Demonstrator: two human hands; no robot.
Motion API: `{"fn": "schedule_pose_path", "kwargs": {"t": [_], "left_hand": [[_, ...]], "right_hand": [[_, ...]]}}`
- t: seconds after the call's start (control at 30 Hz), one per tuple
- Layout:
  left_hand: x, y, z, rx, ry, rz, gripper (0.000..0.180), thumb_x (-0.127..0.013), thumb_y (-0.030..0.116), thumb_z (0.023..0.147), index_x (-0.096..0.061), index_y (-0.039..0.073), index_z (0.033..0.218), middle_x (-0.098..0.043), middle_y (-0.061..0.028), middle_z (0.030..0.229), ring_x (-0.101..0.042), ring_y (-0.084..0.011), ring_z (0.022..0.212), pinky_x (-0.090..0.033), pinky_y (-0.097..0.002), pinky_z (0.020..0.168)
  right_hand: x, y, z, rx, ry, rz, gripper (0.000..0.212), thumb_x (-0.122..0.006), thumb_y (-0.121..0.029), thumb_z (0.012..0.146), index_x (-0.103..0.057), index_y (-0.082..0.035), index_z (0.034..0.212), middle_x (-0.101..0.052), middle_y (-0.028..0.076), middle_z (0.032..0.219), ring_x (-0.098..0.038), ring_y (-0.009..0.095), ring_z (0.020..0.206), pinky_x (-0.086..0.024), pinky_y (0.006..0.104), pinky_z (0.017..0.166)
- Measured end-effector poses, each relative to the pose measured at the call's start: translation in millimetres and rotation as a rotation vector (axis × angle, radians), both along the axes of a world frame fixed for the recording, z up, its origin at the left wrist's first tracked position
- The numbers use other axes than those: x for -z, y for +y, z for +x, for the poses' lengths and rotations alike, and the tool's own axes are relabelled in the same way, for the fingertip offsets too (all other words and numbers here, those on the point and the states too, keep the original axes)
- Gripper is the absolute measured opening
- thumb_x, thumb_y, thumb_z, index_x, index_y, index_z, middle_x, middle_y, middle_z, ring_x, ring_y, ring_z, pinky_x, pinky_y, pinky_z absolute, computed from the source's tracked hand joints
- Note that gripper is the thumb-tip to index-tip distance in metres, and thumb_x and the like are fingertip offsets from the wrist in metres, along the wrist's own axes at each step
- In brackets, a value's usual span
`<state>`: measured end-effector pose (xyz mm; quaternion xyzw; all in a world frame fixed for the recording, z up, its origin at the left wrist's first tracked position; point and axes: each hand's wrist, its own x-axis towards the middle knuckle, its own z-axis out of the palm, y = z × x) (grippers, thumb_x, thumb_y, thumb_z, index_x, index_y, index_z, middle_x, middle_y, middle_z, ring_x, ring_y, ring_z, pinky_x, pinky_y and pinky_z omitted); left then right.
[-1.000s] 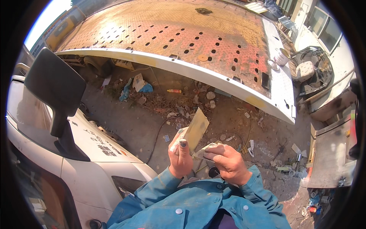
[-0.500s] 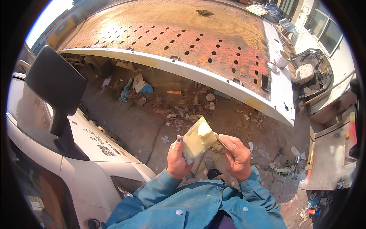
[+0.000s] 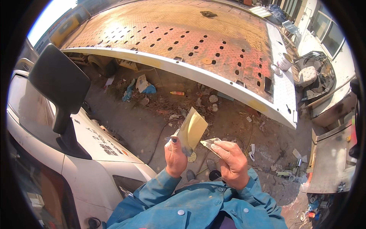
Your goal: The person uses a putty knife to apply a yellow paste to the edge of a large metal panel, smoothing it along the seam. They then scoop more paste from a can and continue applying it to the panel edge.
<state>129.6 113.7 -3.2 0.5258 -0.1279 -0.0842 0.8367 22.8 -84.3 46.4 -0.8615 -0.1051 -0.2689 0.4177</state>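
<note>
My left hand (image 3: 175, 159) is closed on a flat putty board (image 3: 184, 134), its thumb along the lower edge. The board is tilted steeply, and pale yellow putty (image 3: 197, 128) is spread over its right face. My right hand (image 3: 232, 163) pinches a small, thin putty scraper (image 3: 210, 142) between thumb and fingers. Yellow-green putty clings to the scraper's tip, which points left at the board's lower right edge with a small gap between them. My palm and fingers hide the lower parts of both tools.
A white vehicle with a large black mirror (image 3: 59, 82) stands close on my left. Ahead lies a rusty perforated flatbed (image 3: 171, 30) with a white rim (image 3: 213, 74); an open can (image 3: 284, 62) sits on its right side. Litter covers the ground. A metal cabinet (image 3: 331, 156) stands right.
The board has turned from facing up to a steep tilt. The scraper has come away from its right edge, and the putty lump now looks spread flat. My view has shifted slightly.
</note>
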Motion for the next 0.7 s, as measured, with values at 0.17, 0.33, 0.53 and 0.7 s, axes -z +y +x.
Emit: {"fn": "schedule_pose_path", "kwargs": {"t": [0.17,0.33,0.53,0.7], "left_hand": [[-5.5,-16.4,-16.5,-0.042,-0.495,0.218,0.06,-0.051,0.042,0.123,-0.069,-0.012,0.143,-0.071,-0.0237,0.14,-0.071,-0.0316,0.123,-0.056,-0.0393,0.104],[-3.4,-16.9,-10.9,-0.071,-0.394,0.184,0.064,-0.047,0.046,0.124,-0.07,-0.011,0.142,-0.071,-0.022,0.14,-0.071,-0.0309,0.121,-0.056,-0.0394,0.104],[0.0,-3.0,-12.2,0.019,0.049,-0.014,0.072,-0.049,0.057,0.121,-0.067,-0.008,0.147,-0.075,-0.0137,0.13,-0.072,-0.0219,0.117,-0.057,-0.0371,0.101],[15.0,-11.2,-20.4,0.221,0.333,-0.342,0.076,-0.049,0.055,0.121,-0.054,-0.011,0.158,-0.069,-0.0212,0.151,-0.071,-0.0319,0.136,-0.055,-0.0464,0.117]], "right_hand": [[-25.4,7.5,18.8,0.066,0.016,0.163,0.044,-0.068,0.012,0.101,-0.075,-0.002,0.142,-0.074,0.018,0.137,-0.074,0.033,0.123,-0.059,0.0396,0.106],[2.5,9.4,4.4,-0.113,0.046,-0.051,0.049,-0.075,0.01,0.087,-0.081,-0.004,0.134,-0.076,0.019,0.134,-0.073,0.038,0.124,-0.06,0.0458,0.107],[-11.0,-23.6,1.8,-0.061,0.057,0.412,0.041,-0.062,0.011,0.106,-0.076,-0.001,0.142,-0.075,0.017,0.142,-0.073,0.028,0.13,-0.057,0.0406,0.115],[-10.9,8.6,20.6,-0.049,-0.017,1.029,0.04,-0.06,0.001,0.116,-0.068,0.0,0.155,-0.072,0.017,0.147,-0.071,0.026,0.133,-0.054,0.0376,0.117]]}}
